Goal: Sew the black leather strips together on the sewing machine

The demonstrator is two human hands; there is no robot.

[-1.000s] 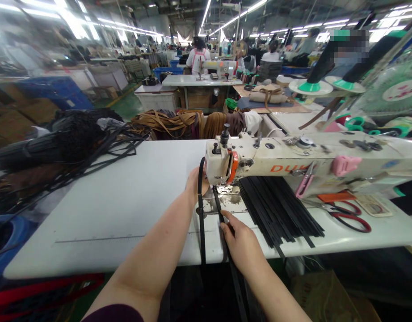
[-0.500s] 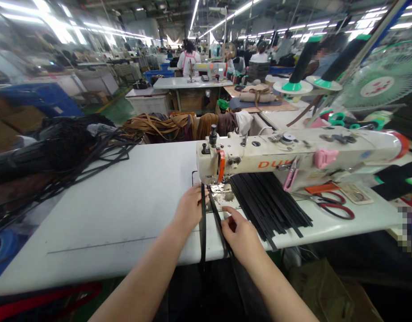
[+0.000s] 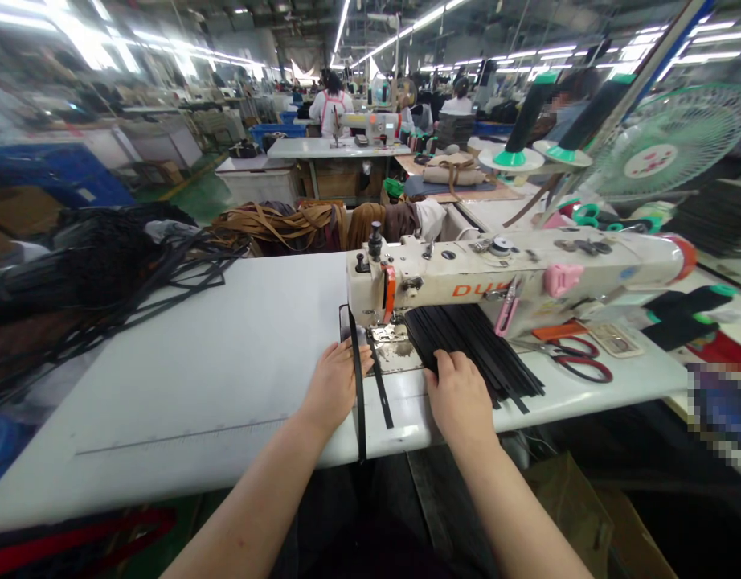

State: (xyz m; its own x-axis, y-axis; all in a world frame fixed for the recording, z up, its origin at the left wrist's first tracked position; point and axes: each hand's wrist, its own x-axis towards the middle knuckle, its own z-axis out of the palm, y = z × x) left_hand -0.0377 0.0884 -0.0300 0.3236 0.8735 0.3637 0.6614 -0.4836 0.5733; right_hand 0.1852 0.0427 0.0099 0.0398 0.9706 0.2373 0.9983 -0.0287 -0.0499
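My left hand (image 3: 333,388) lies flat on the white table (image 3: 195,378), fingers apart, its thumb side touching a long black strap (image 3: 359,402). That strap runs from under the head of the sewing machine (image 3: 497,273) over the table's front edge. A shorter black strap end (image 3: 380,388) lies just to its right, below the needle plate (image 3: 398,354). My right hand (image 3: 460,398) rests with bent fingers on the near left corner of a stack of black straps (image 3: 485,350) under the machine arm. I see nothing gripped in it.
Red-handled scissors (image 3: 572,360) lie right of the stack. A heap of loose black straps (image 3: 105,265) covers the table's far left, and brown straps (image 3: 286,221) lie behind it. A green fan (image 3: 665,153) and thread cones (image 3: 521,121) stand at right. Other people work at distant tables.
My right hand left the strap at the needle and moved right onto the stack. My left hand slid back from the machine head and lies flat. The short strap end now lies free.
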